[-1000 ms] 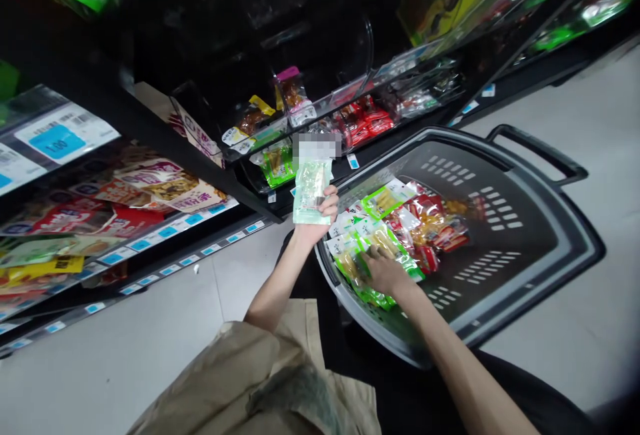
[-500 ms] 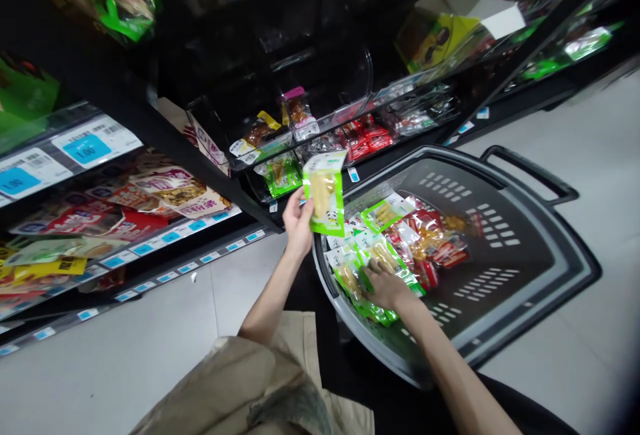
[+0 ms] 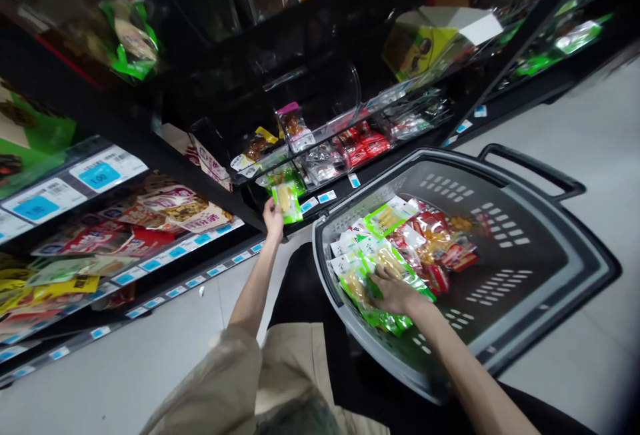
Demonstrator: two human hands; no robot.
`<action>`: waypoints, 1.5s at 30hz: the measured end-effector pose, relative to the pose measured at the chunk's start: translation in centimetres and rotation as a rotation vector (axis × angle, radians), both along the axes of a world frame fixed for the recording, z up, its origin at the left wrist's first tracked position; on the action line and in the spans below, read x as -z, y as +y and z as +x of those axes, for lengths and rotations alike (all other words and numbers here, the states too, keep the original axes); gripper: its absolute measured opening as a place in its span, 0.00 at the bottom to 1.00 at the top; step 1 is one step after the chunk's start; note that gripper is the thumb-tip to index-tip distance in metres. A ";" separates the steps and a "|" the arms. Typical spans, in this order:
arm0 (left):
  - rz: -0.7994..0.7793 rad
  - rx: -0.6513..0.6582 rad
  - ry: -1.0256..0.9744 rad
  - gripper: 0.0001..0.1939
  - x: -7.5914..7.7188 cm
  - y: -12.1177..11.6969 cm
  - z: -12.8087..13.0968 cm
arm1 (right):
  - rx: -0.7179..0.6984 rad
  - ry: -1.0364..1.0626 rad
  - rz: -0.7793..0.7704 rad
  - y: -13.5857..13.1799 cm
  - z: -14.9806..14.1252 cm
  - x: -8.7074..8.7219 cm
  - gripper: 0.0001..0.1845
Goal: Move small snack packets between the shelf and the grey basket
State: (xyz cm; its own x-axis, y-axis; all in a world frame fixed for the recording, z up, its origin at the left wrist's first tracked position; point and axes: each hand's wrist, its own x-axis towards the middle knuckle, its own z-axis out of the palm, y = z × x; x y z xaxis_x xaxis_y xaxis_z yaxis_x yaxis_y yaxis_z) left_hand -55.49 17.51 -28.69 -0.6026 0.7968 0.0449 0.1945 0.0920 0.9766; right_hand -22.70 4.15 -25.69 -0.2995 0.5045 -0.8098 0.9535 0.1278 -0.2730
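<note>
My left hand (image 3: 273,219) is closed on the edge of a green-and-white snack packet (image 3: 287,202) with pale yellow food showing through. It holds the packet at the front of a low shelf compartment, where another green packet (image 3: 283,179) lies behind it. My right hand (image 3: 393,289) reaches into a grey shopping basket (image 3: 537,281), its fingers spread over a pile of similar green packets (image 3: 350,281). Its fingertips rest against the packets. Beside that pile in the basket lie red-and-clear snack packets (image 3: 435,238).
Neighbouring shelf compartments hold red packets (image 3: 367,145) and silver packets (image 3: 323,163). A shelf on the left carries bagged goods (image 3: 170,208) above blue price tags. An open yellow-green carton (image 3: 425,45) stands higher up at right. The basket handle (image 3: 535,171) sticks out at the right.
My left hand has moved left and away from me, carrying the green packet from beside the basket to the low shelf compartment. My right hand stays on the packets in the basket.
</note>
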 end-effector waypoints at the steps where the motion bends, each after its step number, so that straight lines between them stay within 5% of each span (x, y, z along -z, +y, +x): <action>1: -0.019 0.004 0.014 0.25 -0.7 1.4 -0.2 | 0.009 0.009 0.008 0.0 0.1 0.2 0.47; 4: -0.123 0.026 0.094 0.27 -2.9 4.4 0.0 | 0.022 0.022 0.015 -0.2 0.1 0.5 0.48; 6: -0.109 0.115 0.184 0.28 -3.9 4.1 1.4 | 0.021 0.019 0.000 -0.2 0.0 0.4 0.48; 11: 0.078 0.566 0.592 0.31 -5.0 -1.8 7.6 | 0.054 0.005 -0.061 0.4 -0.5 0.5 0.51; 14: 0.044 0.704 0.696 0.32 -5.3 -3.7 9.9 | 0.073 -0.010 -0.097 0.7 -0.6 1.0 0.53; 20: -0.015 0.699 0.760 0.24 -5.6 -2.7 10.1 | 0.126 0.054 -0.055 1.4 -0.6 0.6 0.44; 26: -0.045 0.681 0.764 0.24 -6.0 -2.8 10.3 | 0.210 0.109 0.233 1.2 -1.7 -0.3 0.18; 35: -0.018 0.662 0.792 0.26 -6.0 -3.0 10.3 | 0.397 0.250 0.306 -0.4 -3.1 0.7 0.16; 40: 0.108 0.674 0.857 0.24 -7.7 -3.4 10.7 | 0.721 0.411 0.522 2.4 -0.8 -1.5 0.14; 45: 0.201 0.698 0.535 0.18 -8.6 -4.1 14.0 | 1.255 1.012 0.577 4.2 0.8 -4.4 0.23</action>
